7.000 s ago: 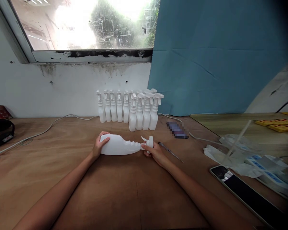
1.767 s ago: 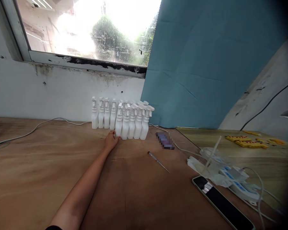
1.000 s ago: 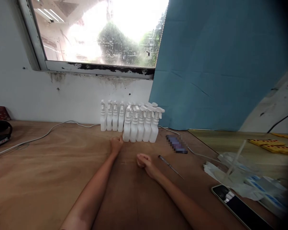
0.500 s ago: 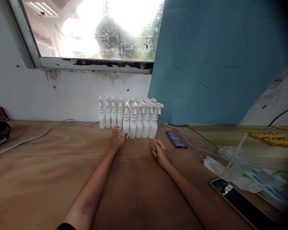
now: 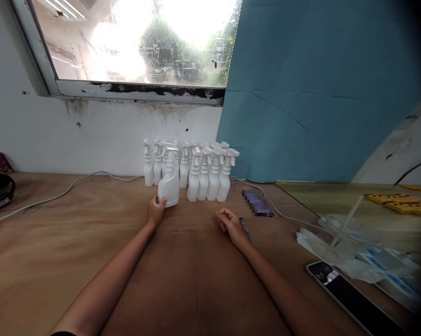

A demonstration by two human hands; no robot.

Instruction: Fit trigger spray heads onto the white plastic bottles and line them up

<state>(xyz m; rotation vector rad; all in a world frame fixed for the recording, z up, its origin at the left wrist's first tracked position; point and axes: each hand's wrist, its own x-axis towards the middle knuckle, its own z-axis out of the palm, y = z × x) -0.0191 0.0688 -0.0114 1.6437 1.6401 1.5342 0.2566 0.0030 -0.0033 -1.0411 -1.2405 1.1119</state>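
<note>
Gripping a white trigger spray bottle (image 5: 170,183) low, the left hand (image 5: 156,209) could let it tip; the right hand (image 5: 231,226) curls, seemingly empty.

Loads of room up front, total jam at the back

The surface (image 5: 196,280) lay open between the forearms, and left of them up to the white cable (image 5: 69,188). Farther back, the held bottle (image 5: 169,181) in the left hand (image 5: 156,211) and the front bottles (image 5: 203,182) walled things off, narrow gap between. Right side got tight: slim tool (image 5: 245,228) just beside the right hand (image 5: 230,225), black phone (image 5: 354,298) and straw (image 5: 345,225) beyond.
</note>
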